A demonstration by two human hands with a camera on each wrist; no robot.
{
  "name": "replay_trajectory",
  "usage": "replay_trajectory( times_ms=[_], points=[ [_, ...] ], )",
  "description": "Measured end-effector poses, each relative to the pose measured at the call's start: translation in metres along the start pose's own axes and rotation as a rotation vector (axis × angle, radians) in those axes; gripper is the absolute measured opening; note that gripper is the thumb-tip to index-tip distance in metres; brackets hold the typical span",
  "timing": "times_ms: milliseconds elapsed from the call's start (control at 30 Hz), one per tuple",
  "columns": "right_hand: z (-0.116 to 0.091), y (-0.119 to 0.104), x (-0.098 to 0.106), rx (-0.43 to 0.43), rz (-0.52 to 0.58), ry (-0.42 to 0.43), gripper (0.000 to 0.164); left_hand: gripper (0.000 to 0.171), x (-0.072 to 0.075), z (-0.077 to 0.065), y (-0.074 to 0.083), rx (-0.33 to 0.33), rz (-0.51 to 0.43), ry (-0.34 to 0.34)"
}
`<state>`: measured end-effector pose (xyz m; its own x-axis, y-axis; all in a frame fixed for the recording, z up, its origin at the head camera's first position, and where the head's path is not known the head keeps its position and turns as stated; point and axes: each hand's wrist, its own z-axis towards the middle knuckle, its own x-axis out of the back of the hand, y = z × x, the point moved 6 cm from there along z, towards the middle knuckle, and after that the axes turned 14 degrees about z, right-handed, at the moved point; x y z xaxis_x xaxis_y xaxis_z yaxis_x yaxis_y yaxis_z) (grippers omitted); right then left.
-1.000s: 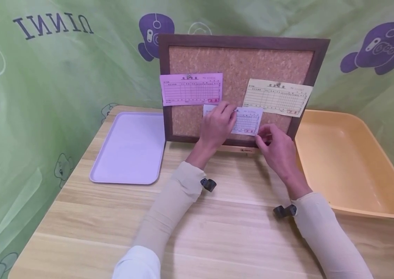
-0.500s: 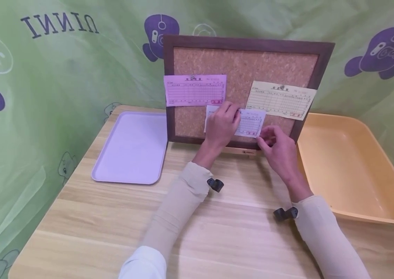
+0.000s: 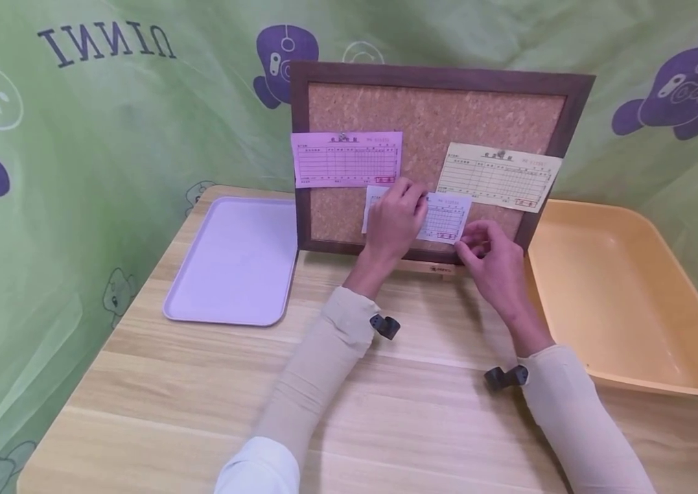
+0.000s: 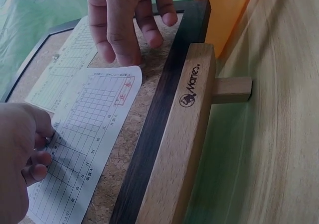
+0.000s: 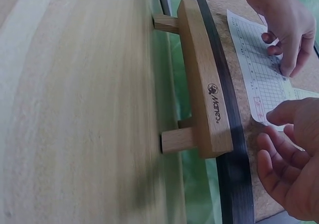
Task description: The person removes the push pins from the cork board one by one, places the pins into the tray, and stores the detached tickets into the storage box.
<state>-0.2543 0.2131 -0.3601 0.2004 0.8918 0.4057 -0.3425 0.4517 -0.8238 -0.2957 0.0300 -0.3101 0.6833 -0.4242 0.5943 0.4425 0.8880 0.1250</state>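
A white receipt slip point(image 3: 447, 218) lies against the lower middle of a brown-framed cork board point(image 3: 429, 113). My left hand point(image 3: 394, 216) bends its fingers over the slip's upper middle, fingertips pressed close to the board. Whatever lies under those fingertips is hidden. At the slip's lower right corner, my right hand point(image 3: 493, 261) pinches the paper between thumb and finger; the right wrist view shows the thumb point(image 5: 283, 112) on that corner and the other fingers loosely curled. A pink receipt point(image 3: 346, 161) and a yellow receipt point(image 3: 497, 177) hang higher up, each with a small pin at its top.
A wooden easel ledge point(image 4: 179, 134) marked "Maries" supports the board on a wood-grain table point(image 3: 200, 391). A lilac tray point(image 3: 231, 261) lies left of it, a deep orange tray point(image 3: 620, 295) right. Behind hangs a green patterned cloth point(image 3: 138, 123).
The whole head view has shifted slightly, and the white slip sits a little more tilted, its right end lower. Both hands stay at the same places on it.
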Motion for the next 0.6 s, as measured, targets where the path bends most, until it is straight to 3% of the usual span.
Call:
replay_trajectory(
  times_ms=[600],
  points=[
    [0.0025,0.004,-0.0006,-0.048,0.068,0.007,0.041,0.009,0.0019,0.0009,0.0,0.052,-0.043,-0.032]
  ],
)
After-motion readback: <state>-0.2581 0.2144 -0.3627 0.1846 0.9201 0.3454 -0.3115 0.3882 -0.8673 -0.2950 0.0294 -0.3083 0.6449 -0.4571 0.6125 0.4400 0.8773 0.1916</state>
